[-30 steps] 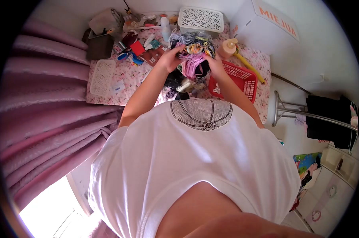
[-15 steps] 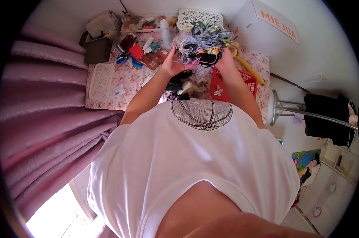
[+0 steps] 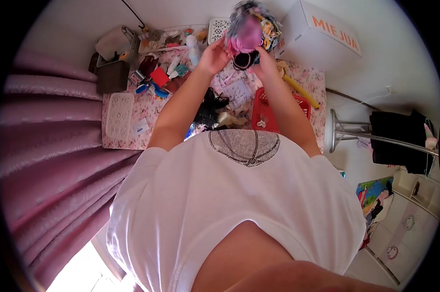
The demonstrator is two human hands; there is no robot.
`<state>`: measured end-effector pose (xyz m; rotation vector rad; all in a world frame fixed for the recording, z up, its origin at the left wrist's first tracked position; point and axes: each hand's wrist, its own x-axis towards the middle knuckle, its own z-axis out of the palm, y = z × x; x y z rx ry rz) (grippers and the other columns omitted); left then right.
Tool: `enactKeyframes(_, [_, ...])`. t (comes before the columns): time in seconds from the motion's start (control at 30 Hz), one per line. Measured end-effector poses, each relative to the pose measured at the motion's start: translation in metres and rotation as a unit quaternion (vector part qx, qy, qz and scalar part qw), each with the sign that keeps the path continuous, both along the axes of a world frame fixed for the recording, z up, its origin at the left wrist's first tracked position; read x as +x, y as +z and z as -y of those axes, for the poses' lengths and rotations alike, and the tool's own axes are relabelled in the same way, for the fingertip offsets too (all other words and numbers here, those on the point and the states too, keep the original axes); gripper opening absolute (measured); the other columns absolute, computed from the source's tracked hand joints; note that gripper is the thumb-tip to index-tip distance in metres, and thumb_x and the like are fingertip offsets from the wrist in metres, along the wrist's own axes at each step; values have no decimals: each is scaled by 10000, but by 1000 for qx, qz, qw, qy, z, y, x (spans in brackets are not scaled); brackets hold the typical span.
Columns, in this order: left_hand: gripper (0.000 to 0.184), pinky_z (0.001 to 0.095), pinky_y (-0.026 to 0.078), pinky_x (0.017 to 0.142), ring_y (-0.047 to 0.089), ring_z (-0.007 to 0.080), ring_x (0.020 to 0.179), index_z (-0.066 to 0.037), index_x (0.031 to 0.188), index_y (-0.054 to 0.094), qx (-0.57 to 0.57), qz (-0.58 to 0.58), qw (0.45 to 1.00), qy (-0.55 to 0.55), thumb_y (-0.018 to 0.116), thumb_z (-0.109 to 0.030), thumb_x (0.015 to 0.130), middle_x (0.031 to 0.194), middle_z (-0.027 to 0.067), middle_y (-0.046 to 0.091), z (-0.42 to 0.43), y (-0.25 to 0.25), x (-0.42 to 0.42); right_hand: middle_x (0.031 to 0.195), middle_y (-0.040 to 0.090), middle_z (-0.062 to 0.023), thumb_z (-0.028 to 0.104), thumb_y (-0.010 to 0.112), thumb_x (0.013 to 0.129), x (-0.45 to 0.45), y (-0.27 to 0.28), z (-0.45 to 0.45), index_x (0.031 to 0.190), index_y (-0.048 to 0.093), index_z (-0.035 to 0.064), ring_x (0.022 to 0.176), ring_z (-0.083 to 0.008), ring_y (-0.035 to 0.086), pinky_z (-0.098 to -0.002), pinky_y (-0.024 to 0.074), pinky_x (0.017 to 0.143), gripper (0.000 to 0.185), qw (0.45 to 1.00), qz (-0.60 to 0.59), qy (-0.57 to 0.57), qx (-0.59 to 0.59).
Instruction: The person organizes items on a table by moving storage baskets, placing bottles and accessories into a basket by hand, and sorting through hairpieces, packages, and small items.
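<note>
A bundle of mixed yarn (image 3: 250,31), grey, pink, black, white and yellow, is held up over the far part of the flowered table (image 3: 154,104), and it is blurred. My left hand (image 3: 215,57) grips its left lower side. At its right lower side is my right hand (image 3: 264,63), with the fingers against the strands. Below the bundle, a pale sheet (image 3: 238,92) lies on the table beside a black tangled heap (image 3: 211,106) and some cream scraps (image 3: 232,118).
A red basket (image 3: 266,114) sits under my right forearm, near a yellow rod (image 3: 302,92). Behind stand a big white box (image 3: 319,36) and a white patterned lidded basket (image 3: 218,30). Leftward are a white bottle (image 3: 193,48), blue rolls, a red square (image 3: 159,76) and a white tray (image 3: 119,116).
Both hands have lifted the yarn bundle up and away from me, turning it so that pink strands face me. More of the table beneath, with the pale sheet, now shows.
</note>
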<state>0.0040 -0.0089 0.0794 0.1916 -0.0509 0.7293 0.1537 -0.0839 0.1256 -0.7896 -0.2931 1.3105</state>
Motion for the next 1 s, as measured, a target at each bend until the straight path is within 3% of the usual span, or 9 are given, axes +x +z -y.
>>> enactKeyframes(0.1, [321, 299, 392, 826, 503, 192, 928, -7, 1136, 409, 61, -85, 990, 93, 386, -140, 844, 1098, 93, 492, -13, 13, 13, 1038, 517, -36, 53, 517, 758, 10, -25, -33, 1099, 435, 100, 949, -201, 500, -320, 395, 817, 354, 993, -95, 40, 50])
enactKeyframes(0.27, [375, 359, 321, 931, 376, 237, 1126, -23, 1188, 365, -18, -248, 963, 106, 423, -152, 840, 1239, 98, 369, -11, -20, -1, 1173, 382, 51, 91, 499, 761, 13, -47, -43, 1184, 345, 166, 1119, -128, 289, -436, 177, 921, 456, 998, -3, 66, -5])
enactKeyframes(0.37, [393, 357, 300, 950, 353, 258, 1149, -18, 1194, 346, -31, -255, 964, 70, 430, -163, 839, 1261, 115, 335, -6, -47, -17, 1058, 439, 19, 70, 510, 755, 11, -55, -37, 1114, 398, 166, 977, -137, 408, -397, 254, 912, 388, 997, 26, 54, -40])
enactKeyframes(0.47, [405, 361, 290, 960, 348, 255, 1153, -14, 1192, 335, -61, -302, 950, 61, 434, -178, 835, 1261, 128, 332, 8, -55, -29, 1093, 429, -28, 73, 513, 752, 12, -74, -31, 1115, 386, 102, 1000, -158, 405, -361, 303, 888, 386, 992, 87, 44, -84])
enactKeyframes(0.57, [377, 343, 330, 918, 397, 249, 1116, -12, 1165, 366, -67, -391, 916, 60, 435, -170, 829, 1221, 134, 377, 20, -62, -43, 1000, 481, -55, 82, 508, 741, 10, -90, -22, 1051, 435, 59, 916, -169, 460, -296, 378, 805, 320, 981, 151, 49, -114])
enactKeyframes(0.63, [346, 315, 350, 876, 455, 230, 1030, -5, 1123, 407, 14, -499, 864, 64, 432, -158, 814, 1134, 119, 452, 34, -65, -53, 949, 509, -46, 96, 505, 736, 7, -101, -8, 1006, 471, 56, 859, -162, 488, -270, 399, 768, 274, 970, 189, 92, -125])
enactKeyframes(0.73, [287, 275, 387, 796, 514, 192, 904, -8, 1054, 465, 107, -590, 794, 102, 439, -135, 798, 1003, 89, 530, 54, -77, -76, 884, 527, -43, 131, 514, 728, -14, -126, 14, 953, 509, 51, 795, -144, 503, -235, 412, 711, 239, 922, 299, 138, -204])
enactKeyframes(0.83, [208, 241, 408, 729, 530, 138, 810, -14, 947, 529, 171, -660, 713, 163, 442, -94, 775, 874, 57, 566, 75, -86, -96, 882, 533, -59, 190, 569, 710, -37, -132, 38, 940, 522, 42, 803, -150, 507, -240, 410, 708, 278, 834, 406, 303, -218])
enactKeyframes(1.0, [178, 215, 381, 697, 500, 103, 795, -32, 903, 534, 225, -693, 653, 207, 430, -88, 770, 840, 37, 554, 108, -115, -128, 913, 548, -106, 374, 650, 644, -92, -167, 73, 959, 525, 1, 854, -201, 518, -278, 406, 755, 504, 774, 545, 308, -92])
